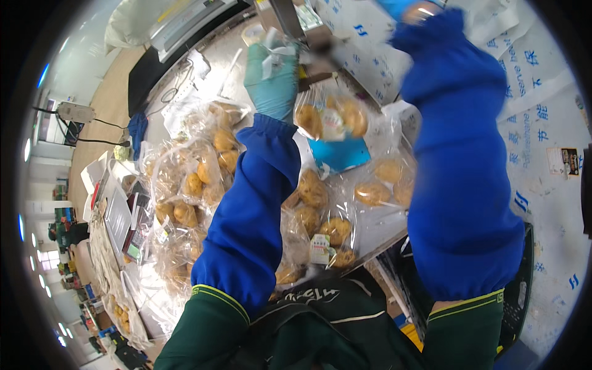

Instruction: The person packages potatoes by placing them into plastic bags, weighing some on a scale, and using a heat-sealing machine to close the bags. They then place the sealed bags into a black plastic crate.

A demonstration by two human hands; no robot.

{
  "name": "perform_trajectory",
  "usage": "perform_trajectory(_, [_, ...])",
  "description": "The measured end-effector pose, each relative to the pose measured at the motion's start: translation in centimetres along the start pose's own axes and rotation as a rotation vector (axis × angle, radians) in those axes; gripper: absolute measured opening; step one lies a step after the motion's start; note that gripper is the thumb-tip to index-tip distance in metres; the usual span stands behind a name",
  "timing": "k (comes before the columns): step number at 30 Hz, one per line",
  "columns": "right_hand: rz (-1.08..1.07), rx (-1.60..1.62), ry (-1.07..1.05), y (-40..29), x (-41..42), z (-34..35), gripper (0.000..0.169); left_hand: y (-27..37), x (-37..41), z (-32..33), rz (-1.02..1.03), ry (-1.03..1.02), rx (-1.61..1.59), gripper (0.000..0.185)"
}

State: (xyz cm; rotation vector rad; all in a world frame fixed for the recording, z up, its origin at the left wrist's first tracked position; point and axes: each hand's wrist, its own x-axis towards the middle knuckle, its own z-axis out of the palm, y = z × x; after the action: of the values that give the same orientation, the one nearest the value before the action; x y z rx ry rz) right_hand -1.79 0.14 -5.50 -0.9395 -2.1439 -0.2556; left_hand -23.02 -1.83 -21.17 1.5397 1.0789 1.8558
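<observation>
My left hand (272, 81), in a teal glove, is curled at the back of the worktable with clear plastic film (274, 58) bunched at its fingers. Whether that film belongs to a potato bag cannot be made out. Right beside the wrist is a clear bag of potatoes (330, 115) with a label, above a bright blue flat piece (340, 153). My right hand (411, 9), in a blue glove, is blurred and partly cut off by the top rim; its fingers are hidden. Near the left fingertips rises a metal post (286, 18), with a blurred dark part beside it.
Several bagged potatoes (194, 180) are heaped left of my left arm. More bags (323, 222) lie between my arms, near the table's front edge. A tape roll (253, 34) stands at the back. Film-covered panels (532, 152) close off the right. Far left, a person (67, 233) stands.
</observation>
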Motion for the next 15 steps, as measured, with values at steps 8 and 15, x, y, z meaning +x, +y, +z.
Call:
perform_trajectory(8, [1.368,0.928,-0.239,-10.3,-24.6,6.1,0.021,3.2,-0.6,0.0,0.080,-0.223,0.035,0.025])
perform_trajectory(15, [0.704,0.710,0.133,-5.0,-9.9,0.9,0.030,8.1,1.8,-0.6,0.422,-0.475,0.781,0.013])
